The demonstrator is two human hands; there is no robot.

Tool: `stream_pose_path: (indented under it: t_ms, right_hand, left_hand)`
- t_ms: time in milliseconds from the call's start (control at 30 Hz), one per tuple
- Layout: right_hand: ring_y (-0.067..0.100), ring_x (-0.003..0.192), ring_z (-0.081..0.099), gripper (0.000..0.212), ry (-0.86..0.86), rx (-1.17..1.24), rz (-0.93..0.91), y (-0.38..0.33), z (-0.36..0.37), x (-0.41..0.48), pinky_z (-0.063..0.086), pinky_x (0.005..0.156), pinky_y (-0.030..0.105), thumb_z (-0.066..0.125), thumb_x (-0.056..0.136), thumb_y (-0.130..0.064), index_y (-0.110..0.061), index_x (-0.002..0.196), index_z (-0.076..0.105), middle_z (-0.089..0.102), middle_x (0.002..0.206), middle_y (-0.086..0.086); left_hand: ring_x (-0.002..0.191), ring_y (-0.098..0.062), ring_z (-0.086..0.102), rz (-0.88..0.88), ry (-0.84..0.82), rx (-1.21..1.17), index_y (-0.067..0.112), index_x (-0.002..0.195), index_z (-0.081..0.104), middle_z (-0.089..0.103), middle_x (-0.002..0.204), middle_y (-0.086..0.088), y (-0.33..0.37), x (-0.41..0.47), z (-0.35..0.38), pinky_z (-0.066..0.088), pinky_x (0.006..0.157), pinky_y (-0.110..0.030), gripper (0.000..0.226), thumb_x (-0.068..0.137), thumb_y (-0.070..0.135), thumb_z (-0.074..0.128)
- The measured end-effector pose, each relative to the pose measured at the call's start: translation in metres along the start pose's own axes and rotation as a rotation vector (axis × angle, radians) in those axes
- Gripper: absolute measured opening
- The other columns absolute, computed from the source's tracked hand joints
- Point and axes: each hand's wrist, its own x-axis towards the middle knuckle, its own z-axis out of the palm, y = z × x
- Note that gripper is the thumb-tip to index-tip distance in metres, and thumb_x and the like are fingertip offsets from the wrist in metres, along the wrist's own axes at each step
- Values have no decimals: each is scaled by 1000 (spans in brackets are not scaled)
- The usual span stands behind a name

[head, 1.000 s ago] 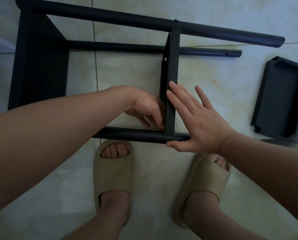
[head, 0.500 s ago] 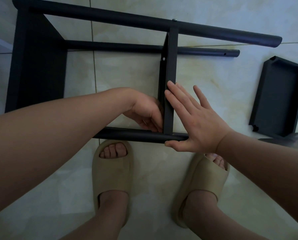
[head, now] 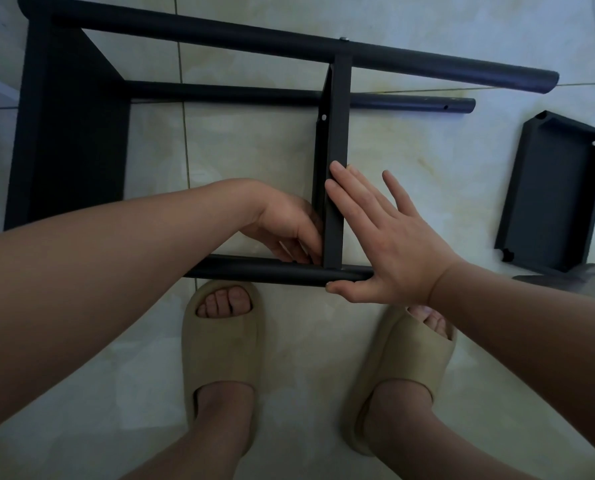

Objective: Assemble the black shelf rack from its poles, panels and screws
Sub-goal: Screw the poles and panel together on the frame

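Observation:
The black rack lies on its side on the tiled floor. Its middle panel [head: 337, 133] stands on edge between the far pole [head: 254, 32] and the near pole [head: 254, 271]. A lower pole [head: 220, 93] and the end panel [head: 71, 133] are joined at the left. My right hand [head: 393, 244] presses flat against the middle panel's right face, thumb along the near pole. My left hand [head: 285, 223] has its fingers curled into the corner where that panel meets the near pole. Whatever those fingers hold is hidden.
A loose black panel [head: 552, 192] lies on the floor at the right, with a crumpled plastic bag [head: 583, 282] at its near end. My feet in beige slippers [head: 220, 341] stand just in front of the near pole.
Both hands stay at the same joint. The left fingers have shifted only slightly in the corner, and the view has drifted a little.

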Motion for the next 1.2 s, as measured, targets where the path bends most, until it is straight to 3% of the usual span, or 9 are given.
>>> stream_pose_path:
  t_ms: [200, 367, 567, 767, 1000, 1200]
  right_hand:
    - [25, 158, 6, 115, -3, -1, 3, 0, 0, 0, 12, 125, 59, 43, 80, -81, -6, 162, 13, 3, 171, 11]
    - [25, 158, 6, 115, 0, 2, 3, 0, 0, 0, 12, 125, 58, 44, 81, -81, -6, 162, 12, 2, 171, 10]
    - [26, 158, 6, 114, 4, 6, -2, 0, 1, 0, 12, 124, 59, 44, 82, -81, -7, 162, 12, 2, 171, 10]
    - [26, 158, 5, 115, -9, 7, 0, 1, 1, 1, 12, 124, 59, 44, 81, -81, -7, 162, 11, 1, 171, 10]
    - [26, 158, 6, 115, 0, 6, 0, 0, 1, 1, 12, 124, 59, 44, 81, -81, -6, 162, 13, 2, 171, 10]
    - [25, 158, 4, 115, -11, 4, 3, 0, 1, 1, 11, 125, 59, 43, 81, -81, -7, 162, 11, 1, 171, 9]
  left_hand:
    - [88, -15, 72, 27, -9, -25, 15, 96, 73, 76, 97, -5, 2, 1, 0, 54, 86, -29, 12, 91, 6, 66]
    - [102, -21, 71, 33, -7, -36, 12, 103, 72, 76, 105, -8, 3, -3, -3, 54, 96, -33, 18, 90, 1, 65]
    - [90, -7, 72, -19, 54, 69, 21, 100, 74, 77, 95, 6, 5, -3, -6, 51, 82, -27, 12, 90, 17, 69]
    - [78, -11, 72, 3, -32, -4, 15, 94, 74, 76, 87, -1, 4, -1, 0, 54, 64, -20, 10, 91, 10, 67]
    - [78, -11, 67, 29, -11, -46, 17, 88, 74, 73, 87, -2, 4, -2, -1, 51, 60, -18, 17, 90, 3, 66]
    - [87, -10, 70, 16, 1, -25, 21, 95, 73, 76, 94, 3, 4, -5, -4, 51, 67, -19, 13, 90, 10, 67]
